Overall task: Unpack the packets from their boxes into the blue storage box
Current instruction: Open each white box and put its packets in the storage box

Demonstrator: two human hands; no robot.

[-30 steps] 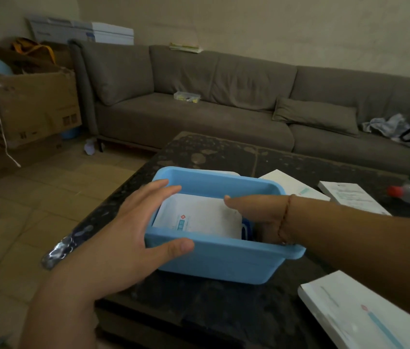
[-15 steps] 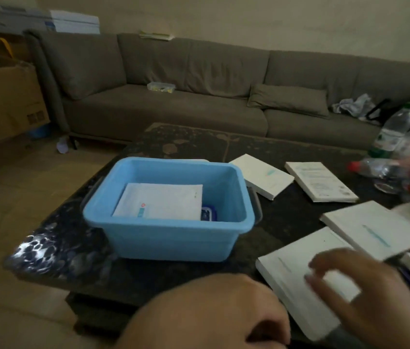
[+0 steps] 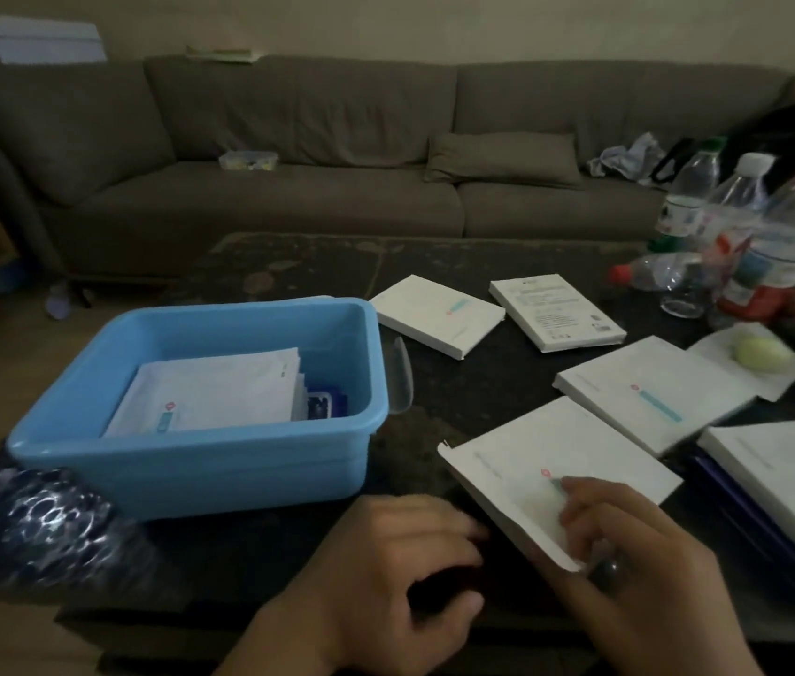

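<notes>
Right hand point(image 3: 629, 544) pinching near white box point(image 3: 556, 475) at its open end, fingers on top. Left hand point(image 3: 400, 573) loosely curled, empty, beside box.

Bare dark table point(image 3: 439, 417) runs between the blue storage box point(image 3: 180, 461) at nine o'clock and flat white boxes point(image 3: 654, 397) at three; bottles point(image 3: 771, 236) crowd two o'clock.

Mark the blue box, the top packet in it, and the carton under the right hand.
blue box point(image 3: 200, 468), head view, near outer wall
top packet point(image 3: 219, 390), head view, white face
carton point(image 3: 561, 451), head view, bare top face
</notes>
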